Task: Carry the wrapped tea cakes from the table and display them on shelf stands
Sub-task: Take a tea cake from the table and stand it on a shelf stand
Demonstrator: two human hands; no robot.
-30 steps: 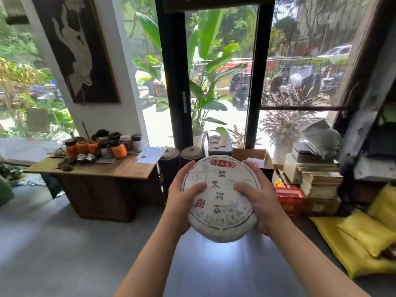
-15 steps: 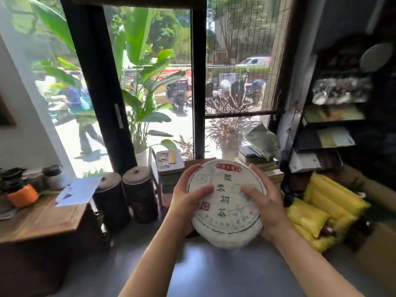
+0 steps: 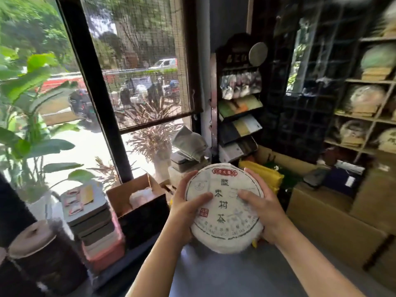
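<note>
Left hand [image 3: 186, 207]: grips the left edge of the tea cake, thumb curled over its face, fingers wrapped round the rim and behind.
Right hand [image 3: 260, 207]: grips the right edge the same way, thumb lying across the wrapper, fingers behind.
Tea cake [image 3: 225, 207]: a round disc in white paper with a red seal at the top and dark characters down the middle, held between both hands in front of the body, face tilted up toward the camera, above the grey floor [image 3: 214, 275].
Cardboard box [image 3: 137, 197]: open, on the floor just left of the left hand, pale contents inside.
Stacked tins [image 3: 92, 221]: left of the box, near a dark lidded jar [image 3: 42, 249].
Yellow packets [image 3: 263, 175]: just behind the cake, on the right.
Brown cartons [image 3: 334, 221]: stacked to the right.
Leaflet rack [image 3: 240, 116]: dark, upright, against the wall beyond the cake.
Shelves [image 3: 368, 116]: far right, blurred, with other round wrapped cakes propped in the compartments.
Window [image 3: 132, 71]: far left, with green plants and a street outside.
</note>
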